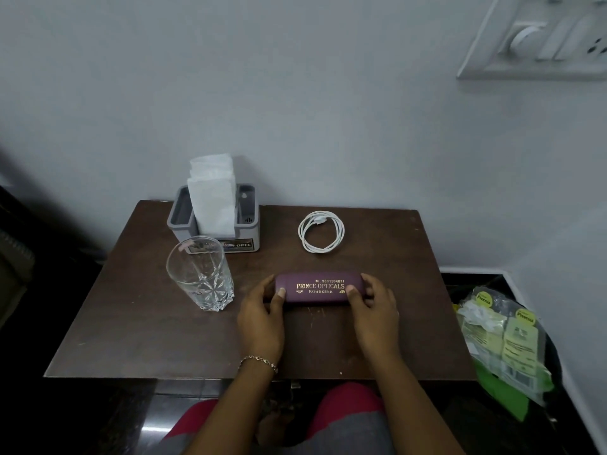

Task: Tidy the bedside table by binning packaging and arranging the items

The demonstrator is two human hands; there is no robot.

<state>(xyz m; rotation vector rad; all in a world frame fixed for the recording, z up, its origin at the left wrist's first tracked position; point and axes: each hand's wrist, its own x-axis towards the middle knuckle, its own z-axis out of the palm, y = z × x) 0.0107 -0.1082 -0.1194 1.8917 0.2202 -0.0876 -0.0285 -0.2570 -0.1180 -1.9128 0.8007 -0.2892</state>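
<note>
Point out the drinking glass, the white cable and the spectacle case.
drinking glass (200, 274): head view, on its clear side wall.
white cable (319, 221): head view, on the plug atop its coil.
spectacle case (320, 287): head view, on its gold-lettered lid.

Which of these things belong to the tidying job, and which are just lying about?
In the job: spectacle case, gripped by left hand and right hand; glass; coiled cable; tissue holder; bedside table; plastic packaging to the table's right.
Just there: wall switch panel; bracelet on the left wrist.
</note>
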